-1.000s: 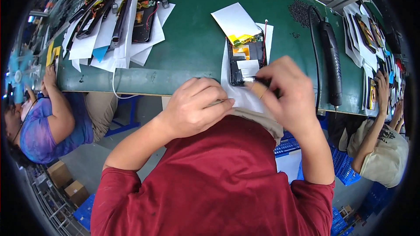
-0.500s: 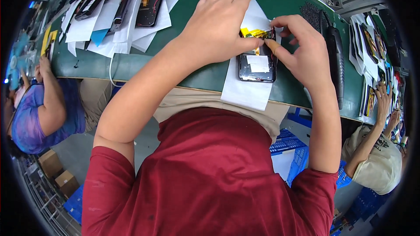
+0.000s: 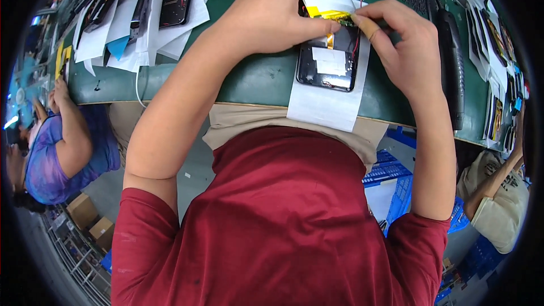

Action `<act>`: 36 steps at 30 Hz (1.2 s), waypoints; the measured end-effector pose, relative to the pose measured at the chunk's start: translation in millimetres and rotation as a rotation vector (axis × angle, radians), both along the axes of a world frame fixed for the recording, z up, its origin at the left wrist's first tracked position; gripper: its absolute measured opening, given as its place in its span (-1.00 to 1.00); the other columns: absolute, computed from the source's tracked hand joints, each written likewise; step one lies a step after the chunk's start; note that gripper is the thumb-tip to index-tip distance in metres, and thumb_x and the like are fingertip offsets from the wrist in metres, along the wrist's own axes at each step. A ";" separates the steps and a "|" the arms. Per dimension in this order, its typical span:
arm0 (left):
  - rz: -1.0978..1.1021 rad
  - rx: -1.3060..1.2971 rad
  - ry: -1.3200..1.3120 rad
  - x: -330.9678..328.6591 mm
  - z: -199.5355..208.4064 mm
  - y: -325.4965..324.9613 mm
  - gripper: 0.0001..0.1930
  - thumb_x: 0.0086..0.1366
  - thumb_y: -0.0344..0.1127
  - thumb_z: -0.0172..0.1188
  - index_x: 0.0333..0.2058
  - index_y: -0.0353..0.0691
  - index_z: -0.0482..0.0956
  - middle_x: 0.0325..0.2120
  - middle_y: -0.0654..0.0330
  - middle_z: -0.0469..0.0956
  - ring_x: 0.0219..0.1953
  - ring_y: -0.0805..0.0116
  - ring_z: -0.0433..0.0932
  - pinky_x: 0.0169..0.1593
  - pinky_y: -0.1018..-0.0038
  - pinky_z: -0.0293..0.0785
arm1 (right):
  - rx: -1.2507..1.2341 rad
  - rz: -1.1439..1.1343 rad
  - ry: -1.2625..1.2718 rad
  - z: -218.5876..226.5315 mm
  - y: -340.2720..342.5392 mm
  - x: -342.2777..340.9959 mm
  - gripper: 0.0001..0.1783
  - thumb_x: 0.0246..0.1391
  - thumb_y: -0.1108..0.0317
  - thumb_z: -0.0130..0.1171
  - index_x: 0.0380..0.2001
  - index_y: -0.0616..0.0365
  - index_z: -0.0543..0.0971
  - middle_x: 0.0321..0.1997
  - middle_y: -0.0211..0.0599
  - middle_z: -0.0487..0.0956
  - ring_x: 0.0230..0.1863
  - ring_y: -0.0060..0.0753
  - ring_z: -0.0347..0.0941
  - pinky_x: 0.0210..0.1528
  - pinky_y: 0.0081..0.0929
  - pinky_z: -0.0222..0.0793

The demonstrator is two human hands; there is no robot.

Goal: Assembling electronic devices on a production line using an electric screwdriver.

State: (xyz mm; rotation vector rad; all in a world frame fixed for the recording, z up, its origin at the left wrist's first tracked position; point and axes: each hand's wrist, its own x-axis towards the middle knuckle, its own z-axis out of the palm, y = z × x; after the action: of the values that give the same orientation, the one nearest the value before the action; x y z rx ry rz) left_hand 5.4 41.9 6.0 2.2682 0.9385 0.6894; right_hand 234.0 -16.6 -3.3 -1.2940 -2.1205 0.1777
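Note:
An opened black phone-like device (image 3: pixel 306 71) lies on a white paper sheet (image 3: pixel 323 109) at the near edge of the bench. Yellow tape (image 3: pixel 324 12) crosses its upper part beside a small circuit board, and a white label (image 3: pixel 330 61) sits lower down. My left hand (image 3: pixel 272 17) spans the device's upper left, fingers stretched out and thumb resting on the board area. At the upper right corner, my right hand (image 3: pixel 405 45) pinches with thumb and forefinger; what lies between the tips is too small to make out. A thin red wire (image 3: pixel 357 45) runs along the device's right side.
Papers and several opened devices (image 3: pixel 175 0) are piled at the left on the green bench (image 3: pixel 249 79). A black handheld tool (image 3: pixel 451 68) lies right of my right hand. More devices and papers (image 3: pixel 490 56) stand farther right. Co-workers sit on both sides.
My right thumb and forefinger have closed together at the device's upper right corner. My left thumb still rests on the device. The whole view has shifted slightly.

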 end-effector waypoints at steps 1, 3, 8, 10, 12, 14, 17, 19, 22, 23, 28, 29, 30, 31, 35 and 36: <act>0.003 -0.006 0.012 0.7 -0.6 1.5 -0.17 0.07 -0.14 0.41 0.25 -0.51 0.38 0.12 -0.19 0.45 0.19 -0.13 0.40 0.30 0.20 0.30 | -0.031 -0.015 0.016 -0.2 0.0 -1.0 -0.88 0.10 0.42 0.32 -0.28 0.19 0.66 -0.31 -0.19 0.66 -0.28 -0.05 0.61 -0.23 -0.29 0.52; -0.019 -0.002 -0.001 -0.2 -4.9 3.2 -0.17 0.07 -0.14 0.41 0.25 -0.51 0.37 0.12 -0.18 0.44 0.19 -0.13 0.40 0.30 0.20 0.30 | -0.091 -0.056 0.056 -5.0 3.5 0.4 -0.85 0.18 0.39 0.33 -0.22 0.20 0.69 -0.30 -0.25 0.70 -0.33 -0.32 0.62 -0.21 -0.45 0.53; -0.031 0.017 0.008 1.4 -6.7 4.7 -0.15 0.08 -0.09 0.44 0.25 -0.52 0.37 0.10 -0.18 0.45 0.20 -0.07 0.41 0.31 0.22 0.29 | -0.243 -0.069 0.124 -5.1 2.8 10.7 -0.81 0.27 0.34 0.29 -0.12 0.18 0.71 -0.23 -0.36 0.73 -0.23 -0.54 0.60 -0.08 -0.55 0.51; -0.019 0.021 0.009 4.7 -7.0 3.2 -0.13 0.08 -0.04 0.46 0.24 -0.55 0.38 0.06 -0.17 0.47 0.18 -0.06 0.43 0.30 0.23 0.30 | -0.206 -0.056 0.152 -1.9 -4.6 5.9 -0.81 0.25 0.33 0.32 -0.13 0.13 0.74 -0.24 -0.40 0.72 -0.22 -0.58 0.58 -0.10 -0.56 0.49; -0.007 0.027 -0.028 6.1 -9.4 6.3 -0.13 0.07 -0.01 0.48 0.21 -0.56 0.41 0.06 -0.18 0.48 0.16 -0.07 0.46 0.28 0.23 0.33 | -0.427 -0.190 0.363 28.5 -17.0 -20.0 -0.88 0.08 0.53 0.39 -0.30 0.32 0.66 -0.41 -0.34 0.65 -0.42 -0.60 0.51 -0.31 -0.61 0.44; -0.019 0.056 -0.038 5.5 -12.8 8.2 -0.14 0.07 -0.01 0.48 0.19 -0.56 0.43 0.06 -0.19 0.49 0.14 -0.08 0.48 0.27 0.23 0.35 | -0.413 -0.177 0.396 22.4 -19.4 -17.5 -0.87 0.09 0.52 0.38 -0.28 0.33 0.68 -0.38 -0.31 0.68 -0.41 -0.59 0.53 -0.29 -0.60 0.46; -0.035 0.099 -0.044 5.0 -13.4 8.8 -0.17 0.08 -0.02 0.48 0.17 -0.56 0.46 0.06 -0.19 0.50 0.13 -0.09 0.50 0.24 0.23 0.39 | -0.393 -0.162 0.420 16.8 -18.5 -15.0 -0.86 0.09 0.51 0.38 -0.26 0.33 0.69 -0.37 -0.28 0.70 -0.39 -0.59 0.54 -0.26 -0.60 0.48; -0.040 0.112 -0.038 5.7 -13.3 8.0 -0.18 0.08 -0.03 0.48 0.17 -0.56 0.46 0.06 -0.20 0.50 0.12 -0.09 0.51 0.23 0.23 0.40 | -0.391 -0.161 0.414 15.0 -18.9 -15.1 -0.86 0.09 0.52 0.38 -0.27 0.32 0.69 -0.38 -0.29 0.69 -0.39 -0.59 0.54 -0.26 -0.60 0.47; -0.048 0.129 -0.057 6.5 -13.5 6.8 -0.18 0.08 -0.05 0.48 0.19 -0.55 0.45 0.07 -0.19 0.49 0.11 -0.09 0.52 0.22 0.24 0.41 | -0.404 -0.200 0.459 10.1 -17.5 -13.6 -0.87 0.08 0.51 0.38 -0.29 0.32 0.69 -0.40 -0.32 0.68 -0.40 -0.62 0.52 -0.27 -0.61 0.46; -0.061 0.127 -0.086 6.8 -13.5 6.5 -0.18 0.08 -0.07 0.49 0.20 -0.53 0.45 0.08 -0.18 0.49 0.12 -0.06 0.52 0.21 0.26 0.42 | -0.424 -0.196 0.470 4.6 -14.1 -9.7 -0.87 0.07 0.51 0.39 -0.29 0.32 0.70 -0.42 -0.34 0.68 -0.41 -0.64 0.50 -0.29 -0.62 0.44; -0.066 0.025 -0.141 4.8 -16.7 3.2 -0.19 0.08 -0.15 0.50 0.24 -0.50 0.42 0.12 -0.13 0.45 0.12 0.04 0.53 0.18 0.31 0.45 | -0.499 -0.203 0.501 -0.1 -9.1 -7.5 -0.88 0.08 0.48 0.41 -0.32 0.30 0.71 -0.46 -0.40 0.66 -0.44 -0.68 0.46 -0.33 -0.63 0.40; -0.173 0.017 -0.286 7.9 -17.2 1.4 -0.19 0.08 -0.17 0.51 0.25 -0.49 0.42 0.12 -0.12 0.45 0.12 0.06 0.53 0.18 0.31 0.46 | -0.517 -0.196 0.515 2.0 -9.1 -6.7 -0.89 0.08 0.48 0.42 -0.33 0.30 0.72 -0.46 -0.40 0.67 -0.44 -0.68 0.46 -0.33 -0.64 0.40; -0.281 0.006 -0.430 11.0 -16.1 1.5 -0.18 0.09 -0.19 0.51 0.26 -0.48 0.41 0.13 -0.11 0.44 0.11 0.09 0.54 0.17 0.32 0.47 | -0.535 -0.189 0.530 3.4 -8.9 -5.4 -0.90 0.08 0.48 0.42 -0.35 0.29 0.73 -0.46 -0.40 0.67 -0.44 -0.69 0.46 -0.33 -0.64 0.39; -0.084 -0.064 -0.208 10.0 -12.0 2.3 -0.17 0.08 -0.21 0.51 0.29 -0.44 0.39 0.14 -0.12 0.42 0.13 0.05 0.52 0.19 0.30 0.44 | -0.530 -0.146 0.507 -10.1 -5.5 2.5 -0.84 0.15 0.41 0.38 -0.24 0.26 0.68 -0.50 -0.43 0.60 -0.49 -0.64 0.44 -0.38 -0.59 0.39; -0.325 0.301 -0.447 8.3 -34.5 20.4 -0.16 0.08 -0.20 0.51 0.30 -0.40 0.38 0.15 -0.12 0.42 0.15 -0.01 0.50 0.21 0.27 0.41 | -0.322 -0.099 0.325 -15.2 -3.6 4.0 -0.81 0.14 0.31 0.43 -0.18 0.08 0.76 -0.31 -0.45 0.70 -0.36 -0.68 0.46 -0.29 -0.65 0.37; -0.335 0.370 -0.456 9.8 -37.0 23.5 -0.16 0.08 -0.20 0.51 0.30 -0.38 0.38 0.16 -0.14 0.41 0.18 -0.05 0.48 0.24 0.25 0.39 | -0.331 -0.125 0.328 -11.4 -4.8 0.2 -0.81 0.14 0.31 0.43 -0.19 0.09 0.77 -0.33 -0.45 0.69 -0.38 -0.69 0.44 -0.30 -0.66 0.35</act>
State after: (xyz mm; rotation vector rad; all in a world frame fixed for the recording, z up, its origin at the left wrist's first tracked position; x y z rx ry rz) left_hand 15.2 65.3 -31.0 2.3392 0.2194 1.2312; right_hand 234.2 -21.5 -14.7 -1.4635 -1.7743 0.6633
